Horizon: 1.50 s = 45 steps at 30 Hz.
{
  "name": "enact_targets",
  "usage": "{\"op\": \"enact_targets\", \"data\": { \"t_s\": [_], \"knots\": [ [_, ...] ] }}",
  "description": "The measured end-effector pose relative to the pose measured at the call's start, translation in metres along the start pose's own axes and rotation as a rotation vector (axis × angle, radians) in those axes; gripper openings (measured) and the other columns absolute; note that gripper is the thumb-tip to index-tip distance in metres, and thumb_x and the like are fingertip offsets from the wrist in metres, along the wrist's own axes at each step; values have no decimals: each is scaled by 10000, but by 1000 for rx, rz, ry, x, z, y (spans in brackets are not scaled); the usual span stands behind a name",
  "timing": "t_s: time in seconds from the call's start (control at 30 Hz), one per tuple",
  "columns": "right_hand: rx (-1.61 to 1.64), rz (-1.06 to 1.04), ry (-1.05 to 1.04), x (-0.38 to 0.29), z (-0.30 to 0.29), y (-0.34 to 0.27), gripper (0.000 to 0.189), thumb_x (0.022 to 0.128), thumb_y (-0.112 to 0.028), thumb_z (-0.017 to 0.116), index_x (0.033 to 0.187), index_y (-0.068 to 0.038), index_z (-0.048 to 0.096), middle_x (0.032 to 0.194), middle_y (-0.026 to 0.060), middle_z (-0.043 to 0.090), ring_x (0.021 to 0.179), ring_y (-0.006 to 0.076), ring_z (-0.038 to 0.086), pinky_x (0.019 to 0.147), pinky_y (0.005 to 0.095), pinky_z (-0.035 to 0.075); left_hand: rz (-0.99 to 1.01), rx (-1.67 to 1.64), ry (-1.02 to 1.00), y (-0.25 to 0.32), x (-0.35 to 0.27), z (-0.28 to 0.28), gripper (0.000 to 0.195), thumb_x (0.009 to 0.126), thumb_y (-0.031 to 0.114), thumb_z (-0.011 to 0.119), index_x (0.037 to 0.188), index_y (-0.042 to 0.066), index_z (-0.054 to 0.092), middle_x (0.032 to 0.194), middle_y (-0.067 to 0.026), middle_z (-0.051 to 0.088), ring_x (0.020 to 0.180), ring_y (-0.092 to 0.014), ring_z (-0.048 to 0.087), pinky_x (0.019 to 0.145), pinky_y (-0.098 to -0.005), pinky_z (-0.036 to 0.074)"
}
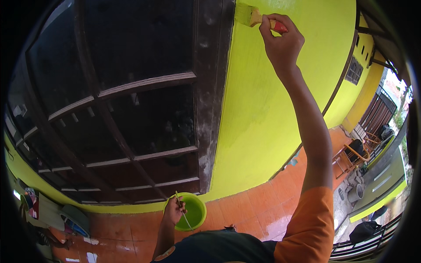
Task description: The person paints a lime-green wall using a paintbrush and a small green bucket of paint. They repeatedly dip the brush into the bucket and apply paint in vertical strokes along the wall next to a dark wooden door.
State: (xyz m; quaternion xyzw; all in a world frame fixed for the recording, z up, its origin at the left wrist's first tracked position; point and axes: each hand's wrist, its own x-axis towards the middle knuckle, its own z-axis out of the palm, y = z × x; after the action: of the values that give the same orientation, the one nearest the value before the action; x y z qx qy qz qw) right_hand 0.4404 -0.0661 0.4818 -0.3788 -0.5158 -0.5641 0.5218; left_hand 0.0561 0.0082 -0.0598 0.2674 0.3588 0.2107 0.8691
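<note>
My right hand (pixel 282 41) is raised at the upper right and grips a flat paintbrush (pixel 256 17) by its red-tipped handle. The bristles are coated in yellow-green paint and lie against the yellow-green wall (pixel 260 108), right beside the dark wooden window frame (pixel 213 82). Low in front of my body, my left hand (pixel 174 210) is closed around the thin handle of a yellow-green bucket (pixel 202 215). Green paint shows inside the bucket. My left fingers partly cover its rim.
Dark panes (pixel 148 121) with wooden bars fill the left. Orange floor tiles (pixel 243 210) run below the wall. Wooden chairs (pixel 352 154) and a grey bucket (pixel 356 193) stand at right. Part of another person (pixel 378 213) shows at far right. Covered items (pixel 74 218) sit at lower left.
</note>
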Motion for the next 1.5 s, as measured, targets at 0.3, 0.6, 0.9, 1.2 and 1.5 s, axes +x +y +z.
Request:
{"op": "enact_targets", "data": {
  "t_s": [0.3, 0.6, 0.9, 1.2, 1.5],
  "knots": [
    [-45, -58, 9, -8, -14, -7, 95, 883, -77, 791, 919, -35, 714, 822, 49, 728, 711, 129, 681, 692, 245, 550, 10, -19, 3, 3, -2, -7, 419, 1082, 431, 414, 1231, 57, 530, 799, -57, 598, 604, -156, 503, 702, -412, 475],
    [-29, 15, -215, -35, -24, -18, 60, 899, -57, 766, 928, -36, 717, 849, 36, 722, 727, 116, 645, 673, 256, 535, 4, -14, -7, 2, 0, -4, 428, 1081, 438, 423, 1232, 55, 542, 813, -53, 605, 627, -159, 515, 709, -408, 478],
    [97, 108, -921, 3, -64, -1, 144, 968, -87, 717, 1077, 7, 726, 1040, 81, 759, 935, 189, 736, 884, 307, 593, 56, -41, -8, -1, -3, -17, 520, 999, 497, 570, 1230, 31, 577, 843, -78, 603, 630, -160, 525, 716, -404, 496],
    [47, -204, -431, 113, -26, 29, 108, 930, 8, 702, 1036, 31, 707, 1027, 142, 735, 892, 211, 724, 815, 331, 610, 79, -11, -20, -1, -7, -4, 441, 1080, 430, 413, 1262, 47, 534, 841, -53, 600, 639, -144, 502, 720, -407, 479],
    [-115, -324, -893, -143, -88, -17, 137, 836, -6, 677, 959, -67, 681, 1170, 70, 715, 1066, 244, 707, 751, 343, 628, 48, -17, -18, 0, -11, -11, 440, 1076, 434, 428, 1275, 57, 539, 853, -50, 602, 634, -133, 497, 718, -393, 483]
  ]
}}
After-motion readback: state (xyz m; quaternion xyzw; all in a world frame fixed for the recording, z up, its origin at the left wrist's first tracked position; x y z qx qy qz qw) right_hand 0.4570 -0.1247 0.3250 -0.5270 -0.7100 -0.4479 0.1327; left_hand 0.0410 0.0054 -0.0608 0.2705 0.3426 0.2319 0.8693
